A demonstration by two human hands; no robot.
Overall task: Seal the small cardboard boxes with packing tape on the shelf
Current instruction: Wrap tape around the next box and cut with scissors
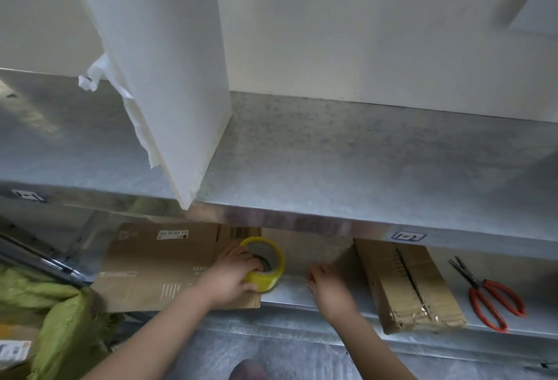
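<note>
The left hand [232, 274] grips the yellow roll of packing tape [279, 263], fingers hooked into its core and thumb on the outer rim. The roll sits at the right edge of a flattened cardboard sheet [157, 268] on the lower shelf [290, 290]. The right hand [329, 286] holds nothing, its fingers loose over bare shelf metal just beside the roll. The small cardboard box [410, 286] lies to its right, flaps closed, with glossy tape at its near end. Red-handled scissors [492, 301] lie beyond the box, apart from it. A white panel [169, 62] stands on the upper shelf [362, 162].
</note>
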